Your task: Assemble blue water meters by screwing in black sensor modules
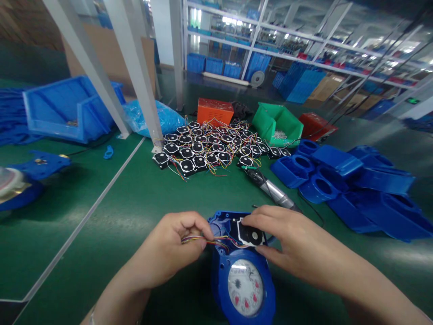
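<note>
A blue water meter body (241, 289) with a white dial lies on the green table close to me. My left hand (172, 250) is closed, pinching a bundle of coloured wires (211, 240) at the meter's upper left. My right hand (287, 239) presses a small black-and-white square module (250, 234) into the open top compartment of the meter, fingers curled around it. The wires run from that module to my left fingers.
A heap of several like black modules with coloured wires (213, 146) lies mid-table. An electric screwdriver (270, 187) lies behind the meter. Blue plastic covers (338, 180) pile up at right. A green bin (275, 124), orange box (214, 111) and blue bins (67, 108) stand farther back.
</note>
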Available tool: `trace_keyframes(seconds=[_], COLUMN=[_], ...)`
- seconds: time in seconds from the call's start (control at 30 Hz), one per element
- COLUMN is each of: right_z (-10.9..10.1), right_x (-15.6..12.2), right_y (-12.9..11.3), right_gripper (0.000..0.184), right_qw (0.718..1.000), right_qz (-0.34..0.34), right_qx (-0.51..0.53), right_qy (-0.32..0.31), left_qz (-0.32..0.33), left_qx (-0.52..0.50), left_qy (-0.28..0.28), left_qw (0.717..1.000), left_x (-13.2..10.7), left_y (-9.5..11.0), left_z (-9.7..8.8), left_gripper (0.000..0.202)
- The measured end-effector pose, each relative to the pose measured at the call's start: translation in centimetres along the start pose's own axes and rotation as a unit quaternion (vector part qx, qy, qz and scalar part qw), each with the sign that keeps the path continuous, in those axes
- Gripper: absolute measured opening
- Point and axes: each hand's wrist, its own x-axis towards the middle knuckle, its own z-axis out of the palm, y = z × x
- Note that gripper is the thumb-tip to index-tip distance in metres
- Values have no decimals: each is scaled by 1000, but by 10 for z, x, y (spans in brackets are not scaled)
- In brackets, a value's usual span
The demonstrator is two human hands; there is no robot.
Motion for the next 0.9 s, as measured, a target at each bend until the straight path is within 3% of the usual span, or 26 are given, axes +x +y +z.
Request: trace_keyframes(seconds=[0.33, 0.43, 0.53, 0.67, 0.73, 0.8, 0.9], right_z=[2, 4, 9, 11, 8, 5, 15], right_x=[2, 3, 5, 3, 1, 1, 12], right_y=[-2, -2, -5, -10, -6, 5, 33], right_gripper=[31, 28, 18, 12, 14, 16, 20], right_qw=[1000, 1000, 999, 995, 997, 998, 975], right_qz=[16, 0, -9, -1, -17, -13, 98], right_qx=[-10, -25, -52, -100, -75, -1, 43], right_qy=[-11, -3, -1, -24, -9, 57, 196], left_qz=[-33, 33, 126, 156, 149, 130, 95], left_qx=[61, 78, 81, 131, 214, 290, 362], left_qy=[-54, -33, 30, 68, 42, -12, -122], left_qw=[996, 996, 988, 977, 965, 948, 919], left_x=[4, 7, 12, 23, 33, 46, 67], left_y=[4, -1, -3, 13, 28, 40, 47], left_z=[-5, -11, -17, -16, -10, -1, 16], left_gripper=[10, 9, 10, 15, 17, 22, 33])
